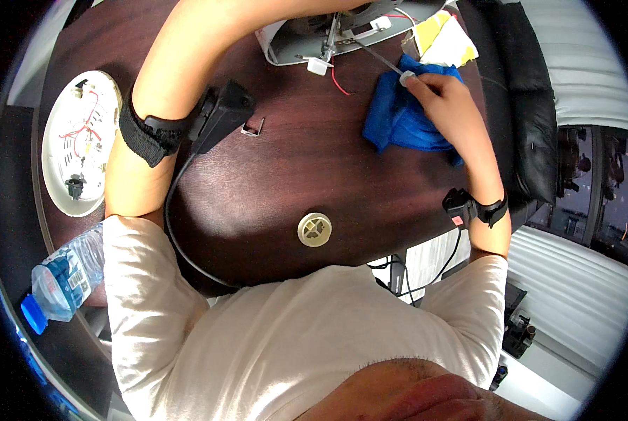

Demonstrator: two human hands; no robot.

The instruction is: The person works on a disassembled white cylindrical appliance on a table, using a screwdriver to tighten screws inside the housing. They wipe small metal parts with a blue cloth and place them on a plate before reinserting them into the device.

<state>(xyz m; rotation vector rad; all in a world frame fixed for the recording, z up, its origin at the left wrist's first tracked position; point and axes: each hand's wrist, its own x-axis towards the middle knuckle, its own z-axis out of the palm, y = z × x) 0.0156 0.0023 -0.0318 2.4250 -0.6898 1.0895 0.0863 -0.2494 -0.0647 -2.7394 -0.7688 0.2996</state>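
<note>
My right hand (437, 98) is closed around the pale handle of a screwdriver (382, 58). Its thin metal shaft points up and left into an opened appliance housing (277, 43), a light shell with metal parts, white connectors and red wires inside. Whether the tip touches a screw there is too small to tell. Below my right hand lies a crumpled blue cloth (387, 116). My left forearm (208, 28) reaches across to the top edge beside the housing, and the left hand itself is cut off by that edge.
An oval white cover (57, 140) with red wires lies at the left, near a blue-capped plastic bottle (75, 274). On the dark table (258, 189) are a round cream knob (314, 229) and a small metal bracket (253, 128). A yellow-and-white packet (447, 42) sits behind the cloth.
</note>
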